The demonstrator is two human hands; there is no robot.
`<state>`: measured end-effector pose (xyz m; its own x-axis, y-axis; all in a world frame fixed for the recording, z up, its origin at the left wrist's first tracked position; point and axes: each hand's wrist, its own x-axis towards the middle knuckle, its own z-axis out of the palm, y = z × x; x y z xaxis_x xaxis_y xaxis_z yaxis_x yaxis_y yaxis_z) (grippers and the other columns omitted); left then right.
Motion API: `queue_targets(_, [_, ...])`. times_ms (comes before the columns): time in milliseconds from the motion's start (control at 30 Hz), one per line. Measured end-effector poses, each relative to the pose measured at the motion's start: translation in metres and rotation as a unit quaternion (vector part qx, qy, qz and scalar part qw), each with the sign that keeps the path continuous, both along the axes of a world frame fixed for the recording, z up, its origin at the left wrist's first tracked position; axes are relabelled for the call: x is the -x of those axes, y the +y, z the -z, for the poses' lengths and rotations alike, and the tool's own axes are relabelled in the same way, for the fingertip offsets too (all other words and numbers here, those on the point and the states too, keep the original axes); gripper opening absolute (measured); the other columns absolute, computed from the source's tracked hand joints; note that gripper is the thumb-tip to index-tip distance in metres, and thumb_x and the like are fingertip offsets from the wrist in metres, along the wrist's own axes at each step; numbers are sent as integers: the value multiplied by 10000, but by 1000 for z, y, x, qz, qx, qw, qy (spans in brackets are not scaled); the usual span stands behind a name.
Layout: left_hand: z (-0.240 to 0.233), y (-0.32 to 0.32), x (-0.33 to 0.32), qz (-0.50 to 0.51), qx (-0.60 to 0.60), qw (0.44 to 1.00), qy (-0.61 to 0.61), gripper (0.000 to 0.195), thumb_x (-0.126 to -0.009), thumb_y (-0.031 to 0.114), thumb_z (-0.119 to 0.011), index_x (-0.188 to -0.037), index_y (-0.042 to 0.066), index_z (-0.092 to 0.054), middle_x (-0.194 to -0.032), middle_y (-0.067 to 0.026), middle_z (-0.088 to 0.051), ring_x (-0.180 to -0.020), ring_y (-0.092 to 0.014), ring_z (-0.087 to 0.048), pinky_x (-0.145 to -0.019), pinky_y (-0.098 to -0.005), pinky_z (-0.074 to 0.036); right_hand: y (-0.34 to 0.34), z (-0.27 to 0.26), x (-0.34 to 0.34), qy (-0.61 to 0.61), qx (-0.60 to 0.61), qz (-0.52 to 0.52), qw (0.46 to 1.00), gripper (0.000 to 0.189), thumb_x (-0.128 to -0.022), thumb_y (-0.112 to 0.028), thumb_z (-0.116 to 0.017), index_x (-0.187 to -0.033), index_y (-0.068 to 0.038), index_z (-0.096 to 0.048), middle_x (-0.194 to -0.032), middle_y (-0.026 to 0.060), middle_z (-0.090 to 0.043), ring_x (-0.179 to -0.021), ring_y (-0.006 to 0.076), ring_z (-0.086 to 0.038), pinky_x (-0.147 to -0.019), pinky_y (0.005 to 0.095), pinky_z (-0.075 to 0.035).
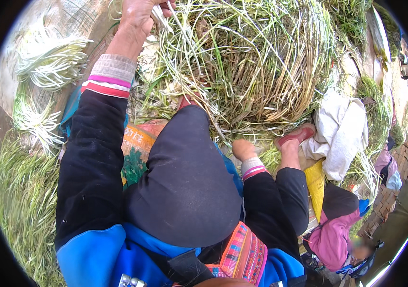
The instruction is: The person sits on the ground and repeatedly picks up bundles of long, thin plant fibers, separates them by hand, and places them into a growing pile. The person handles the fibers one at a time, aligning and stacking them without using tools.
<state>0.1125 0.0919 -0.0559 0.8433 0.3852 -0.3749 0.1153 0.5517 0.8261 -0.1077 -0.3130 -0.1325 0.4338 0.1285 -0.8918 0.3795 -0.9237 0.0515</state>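
My left hand [139, 16] is at the top edge, its fingers closed around several pale stems [161, 18] that are partly cut off by the frame. Low between my feet, my right hand [243, 149] looks curled, beside the near edge of a large heap of long green and brown plant stalks [261, 64]. Its fingertips are hidden, so I cannot tell whether it holds a stalk. Bundles of clean white-green stems [55, 59] lie on the left, with a smaller bunch [37, 114] just below.
Grassy greens [25, 201] cover the lower left. A printed orange sack [137, 138] lies beside my knee. Near my red shoe [297, 135] are a white cloth sack [343, 132] and a yellow sack piece [315, 184]. Another person in pink [333, 244] sits at the lower right, near more stems.
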Motion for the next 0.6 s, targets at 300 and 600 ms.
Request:
queue_targets(300, [-5,-24,7,70,-30,997,-29,299,-765,-68,-626,-1031,-50,-490,-837,-234,-631,-662,-271,-653,-457,-274,-524,109,-50,-92,-172,-512,434,722,267,-817,-127,-612,-1075,-58,-608,-946,38,-631,-799,121,-597,-629,255,-496])
queue_targets(600, [4,-41,-1,65,7,998,-15,282,-769,-61,-637,-1002,-18,-484,-809,-208,-637,-676,-269,-657,-462,-283,-515,134,-49,-73,16,-608,557,566,145,-843,-88,-594,-951,-4,-643,-810,36,-655,-692,83,-589,-602,208,-466])
